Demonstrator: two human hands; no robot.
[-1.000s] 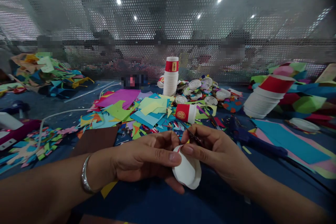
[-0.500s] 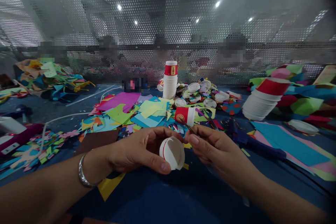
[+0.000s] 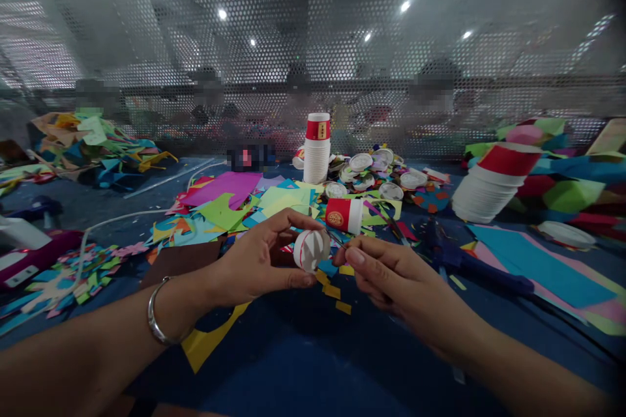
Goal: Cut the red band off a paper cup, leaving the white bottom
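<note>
Hands meet low at centre of the head view, above a dark blue table (image 3: 303,365). Left hand (image 3: 254,260) grips a small white paper cup piece (image 3: 312,249), thumb under it and forefinger arched over the top; the piece has a red rim on its left edge and its open side faces the camera. Right hand (image 3: 391,273) is closed, thumb and forefinger pinched together just beside the cup piece's right edge; a thin dark tool tip seems to project from the pinch, too blurred to identify. Silver bangle (image 3: 159,319) sits on the left wrist. Small yellow paper scraps (image 3: 332,290) lie on the table directly below the cup piece. Just behind it, a red-and-white cup (image 3: 345,215) lies on its side on a spread of coloured paper offcuts (image 3: 254,205). Farther back stands an upright stack of cups (image 3: 317,150); a second, leaning stack (image 3: 493,182) sits well to the right. Perforated metal screen (image 3: 293,45) closes the far side.
</note>
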